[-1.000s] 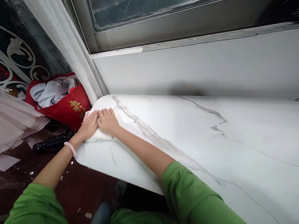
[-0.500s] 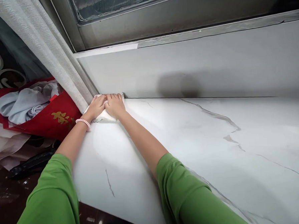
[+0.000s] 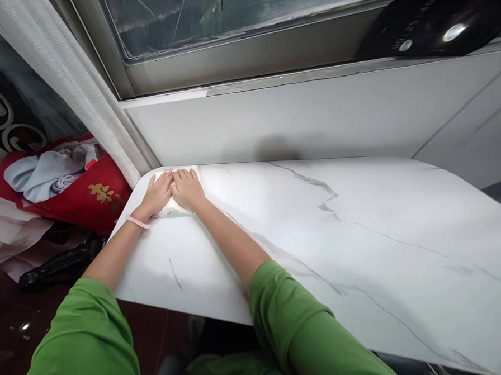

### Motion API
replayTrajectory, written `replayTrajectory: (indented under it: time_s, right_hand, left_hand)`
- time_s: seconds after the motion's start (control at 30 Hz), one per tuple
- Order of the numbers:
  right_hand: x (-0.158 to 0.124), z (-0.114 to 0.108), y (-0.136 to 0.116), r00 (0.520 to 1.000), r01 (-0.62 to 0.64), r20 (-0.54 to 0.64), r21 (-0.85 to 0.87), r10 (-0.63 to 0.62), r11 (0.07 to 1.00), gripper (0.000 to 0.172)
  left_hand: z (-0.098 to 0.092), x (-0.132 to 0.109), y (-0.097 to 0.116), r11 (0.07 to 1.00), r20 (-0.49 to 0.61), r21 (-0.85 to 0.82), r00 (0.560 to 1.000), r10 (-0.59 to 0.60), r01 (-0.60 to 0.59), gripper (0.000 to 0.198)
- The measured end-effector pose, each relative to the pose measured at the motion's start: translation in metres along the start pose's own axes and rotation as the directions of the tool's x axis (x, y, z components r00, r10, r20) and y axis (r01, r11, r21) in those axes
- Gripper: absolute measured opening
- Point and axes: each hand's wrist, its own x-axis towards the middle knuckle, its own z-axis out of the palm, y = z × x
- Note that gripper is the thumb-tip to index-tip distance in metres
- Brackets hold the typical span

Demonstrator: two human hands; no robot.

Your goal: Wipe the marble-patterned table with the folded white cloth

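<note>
Tabletop (image 3: 394,202), one: white, marble-patterned, with thin grey veins running diagonally; far left corner rounded. Directly on it: cloth (image 3: 174,208), one, off-white, flattened near that corner, partly covered. Beneath: floor (image 3: 146,327), glossy, dark red, tiled.

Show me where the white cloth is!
In the head view, the white cloth lies left of centre, under the left hand and right hand, near the far left corner of the white table.
</note>
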Motion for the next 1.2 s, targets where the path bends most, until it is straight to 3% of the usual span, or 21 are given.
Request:
replayTrajectory:
  time_s: [0.17,0.47,0.63,0.77,0.9,1.2]
  right_hand:
    - [-0.05,-0.015,-0.019,0.998,0.059,0.031,-0.007,-0.059,0.998,0.04]
    - [-0.165,-0.038,-0.055,0.984,0.177,0.036,-0.027,-0.176,0.984,0.05]
    - [-0.195,-0.049,-0.06,0.979,0.195,0.063,-0.021,-0.194,0.981,0.052]
    - [-0.189,-0.05,-0.058,0.98,0.174,0.095,-0.002,-0.173,0.985,0.051]
    - [-0.165,-0.046,-0.047,0.988,0.138,0.078,-0.023,-0.136,0.99,0.045]
    - [-0.061,-0.038,0.023,0.994,0.094,0.053,-0.035,-0.093,0.995,0.04]
  left_hand:
    - [0.001,-0.053,0.024,0.999,-0.021,0.042,1.0,-0.005,0.006,0.052]
    - [0.003,-0.173,0.082,0.988,-0.078,0.141,0.994,0.077,-0.065,0.055]
    - [0.002,-0.198,0.107,0.987,-0.082,0.148,0.994,0.068,-0.056,0.056]
    - [0.0,-0.193,0.108,0.99,-0.052,0.128,0.997,0.063,-0.056,0.056]
    - [0.001,-0.166,0.102,0.993,-0.048,0.112,0.998,0.044,-0.038,0.054]
    - [0.008,-0.039,0.081,0.998,-0.011,0.052,0.999,-0.037,0.037,0.052]
